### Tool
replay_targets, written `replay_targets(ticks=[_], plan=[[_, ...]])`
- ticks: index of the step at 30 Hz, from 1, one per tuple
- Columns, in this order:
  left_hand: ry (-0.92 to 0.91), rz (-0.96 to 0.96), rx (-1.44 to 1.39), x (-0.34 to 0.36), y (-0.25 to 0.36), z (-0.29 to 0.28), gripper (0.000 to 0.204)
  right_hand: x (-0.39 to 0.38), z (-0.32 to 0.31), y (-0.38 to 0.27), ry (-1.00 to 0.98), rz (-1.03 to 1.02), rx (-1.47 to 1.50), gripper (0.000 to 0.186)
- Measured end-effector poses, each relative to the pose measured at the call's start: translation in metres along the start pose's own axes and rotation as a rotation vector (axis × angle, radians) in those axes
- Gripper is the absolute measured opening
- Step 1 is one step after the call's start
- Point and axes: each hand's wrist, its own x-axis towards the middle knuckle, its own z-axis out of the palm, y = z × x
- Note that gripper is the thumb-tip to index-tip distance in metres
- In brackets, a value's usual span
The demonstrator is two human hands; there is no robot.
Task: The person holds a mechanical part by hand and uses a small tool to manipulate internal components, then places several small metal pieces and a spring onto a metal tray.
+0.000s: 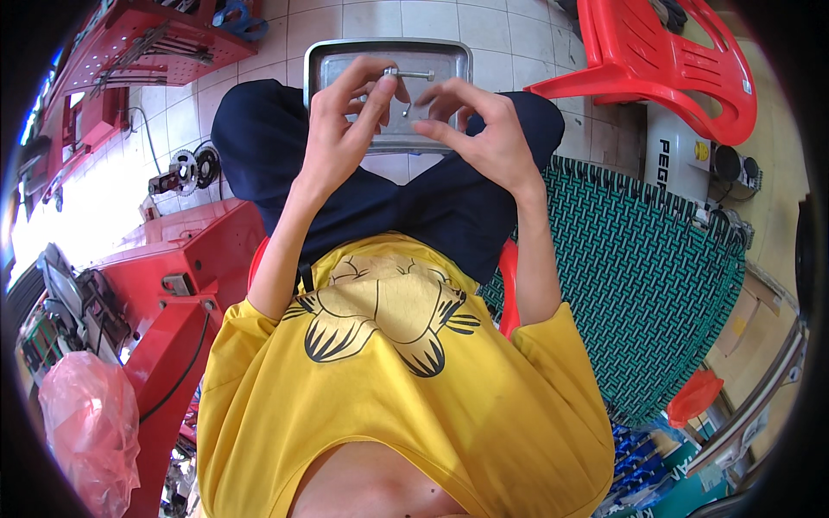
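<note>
My left hand (347, 116) is raised over a shallow metal tray (473, 65), pinching a slim silver bolt (416, 75) between thumb and forefinger. The bolt lies almost level and points right, with a wider end at its tip and a thicker part by my fingertips. To its right hovers my right hand (490, 129), fingers curved and apart, touching nothing that I can see. A small metal piece (406, 111) shows between the hands, too small to name. Both hands cover parts of the tray's inside.
A red plastic chair (665, 69) stands at the far right, near a green woven seat (630, 285). On the left are a red metal rack (164, 43), a red machine frame (181, 250) and a pink plastic bag (89, 423). A chainring (183, 166) sits on the tiled floor.
</note>
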Motion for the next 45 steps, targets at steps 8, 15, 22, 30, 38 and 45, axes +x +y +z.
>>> replay_targets(ticks=[8, 15, 22, 30, 38, 45], plan=[[-0.018, 0.005, -0.028, -0.001, 0.000, 0.001, 0.018, 0.001, -0.003, -0.001, 0.157, -0.012, 0.141, 0.029], [-0.011, 0.001, -0.050, -0.001, 0.001, 0.006, 0.019, 0.003, 0.002, -0.004, 0.276, -0.006, 0.203, 0.031], [-0.032, 0.000, -0.037, -0.001, 0.003, 0.005, 0.021, -0.003, 0.007, 0.003, 0.149, -0.009, 0.085, 0.047], [-0.027, -0.014, -0.045, -0.002, 0.000, 0.005, 0.022, -0.007, 0.013, 0.003, 0.231, -0.058, 0.121, 0.040], [-0.032, -0.030, -0.080, -0.003, 0.004, 0.004, 0.022, -0.009, 0.002, -0.002, 0.215, -0.012, 0.118, 0.036], [-0.022, -0.015, -0.125, -0.002, 0.004, 0.008, 0.020, -0.011, -0.005, -0.007, 0.076, -0.001, -0.004, 0.035]])
